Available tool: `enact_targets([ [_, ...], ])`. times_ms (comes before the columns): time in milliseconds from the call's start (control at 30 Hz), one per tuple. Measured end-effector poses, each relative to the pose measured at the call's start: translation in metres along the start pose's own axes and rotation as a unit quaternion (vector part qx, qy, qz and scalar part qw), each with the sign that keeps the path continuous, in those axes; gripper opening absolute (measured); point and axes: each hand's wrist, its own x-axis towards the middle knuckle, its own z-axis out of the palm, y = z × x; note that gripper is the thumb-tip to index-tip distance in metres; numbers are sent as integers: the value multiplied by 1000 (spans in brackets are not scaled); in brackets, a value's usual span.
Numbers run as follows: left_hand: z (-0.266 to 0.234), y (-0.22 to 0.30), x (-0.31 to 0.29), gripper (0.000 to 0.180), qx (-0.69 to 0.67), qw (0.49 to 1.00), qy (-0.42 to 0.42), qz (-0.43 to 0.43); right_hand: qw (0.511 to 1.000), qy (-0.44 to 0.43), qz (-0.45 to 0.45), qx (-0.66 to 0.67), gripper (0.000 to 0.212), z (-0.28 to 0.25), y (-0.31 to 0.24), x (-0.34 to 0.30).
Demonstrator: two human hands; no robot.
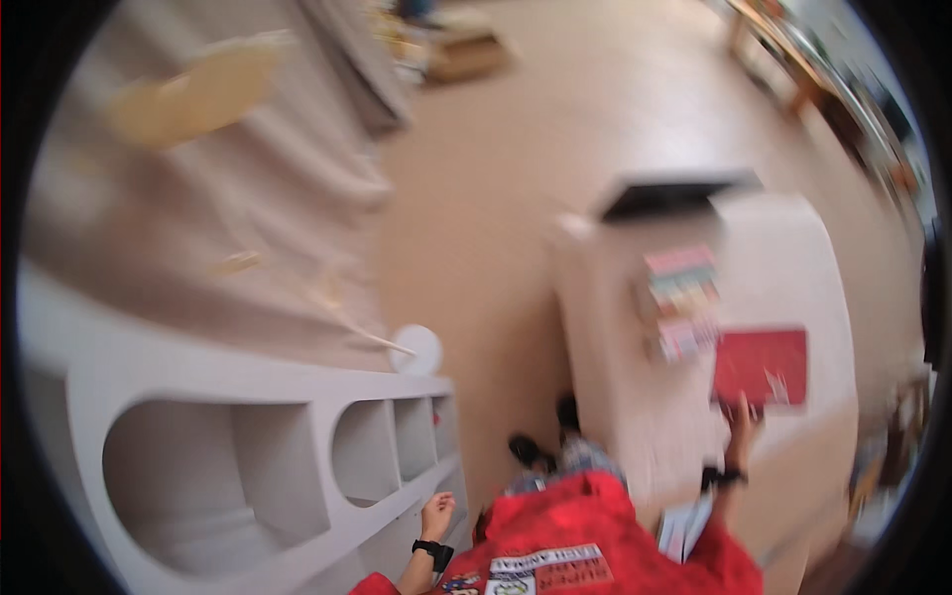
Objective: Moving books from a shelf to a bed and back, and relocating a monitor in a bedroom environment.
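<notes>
My right hand [742, 416] grips the near edge of a flat red book [762, 365], with its thumb or a finger lying on the cover. The book is over the right part of a pale table [645, 426]; whether it rests there or is lifted, I cannot tell. Just left of it, a blurred group of books [680, 297] with pink and teal covers sits on the table. My left hand [438, 514] holds nothing, its fingers loosely bent and apart, beside a white shelf unit [327, 407] with rounded openings.
A dark flat object [674, 196] is at the table's far end. A white round disc [416, 350] stands beyond the shelf's end. Beige drapery [248, 198] hangs at the left. A cardboard box [468, 58] lies on the floor, and a wooden table [783, 45] is at far right.
</notes>
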Motion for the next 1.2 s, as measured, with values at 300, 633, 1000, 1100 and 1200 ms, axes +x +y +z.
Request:
enact_targets([
  [300,-54,274,-59,29,47,889,69,451,885,-368,-265,108,93,230,-166,-113],
  [633,-193,363,-266,29,54,732,391,555,474,-738,-397,271,46,382,-456,-474],
  [1000,-213,293,-314,16,83,729,512,446,457,-700,-535,121,47,453,-456,-625],
  [1100,-219,284,-315,17,56,724,531,437,459,-679,-561,116,48,453,-453,-638],
  [1200,-223,278,-310,18,36,737,517,434,455,-667,-579,116,49,447,-454,-640],
])
